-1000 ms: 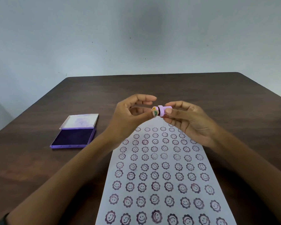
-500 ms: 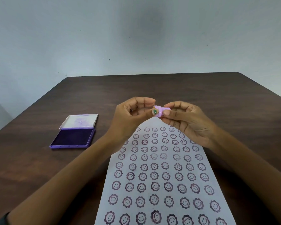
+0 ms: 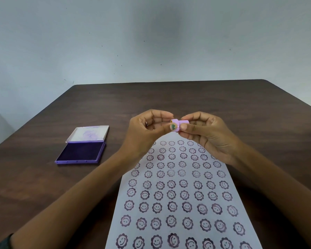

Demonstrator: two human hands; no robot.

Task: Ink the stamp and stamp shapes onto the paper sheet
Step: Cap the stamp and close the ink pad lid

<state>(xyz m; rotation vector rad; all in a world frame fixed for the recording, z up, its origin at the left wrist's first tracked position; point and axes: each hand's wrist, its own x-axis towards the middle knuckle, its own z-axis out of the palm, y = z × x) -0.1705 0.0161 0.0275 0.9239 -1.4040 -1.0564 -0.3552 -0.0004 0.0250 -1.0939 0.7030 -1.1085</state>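
A small lilac stamp (image 3: 180, 123) is held in the air above the far end of the paper sheet (image 3: 180, 191). My right hand (image 3: 206, 135) pinches its right end and my left hand (image 3: 147, 133) pinches its left end between thumb and fingertips. The white sheet lies lengthwise in front of me and is covered with rows of purple smiling-flower prints. An open purple ink pad (image 3: 81, 152) sits on the table to the left, its clear lid (image 3: 88, 133) folded back behind it.
The dark brown wooden table (image 3: 169, 97) reaches to a pale wall behind. Its far edge runs across the middle of the view and its right edge slants down at the far right.
Both hands have closed in around the stamp and lifted it slightly. My left fingers, spread apart before, now curl onto its left end.
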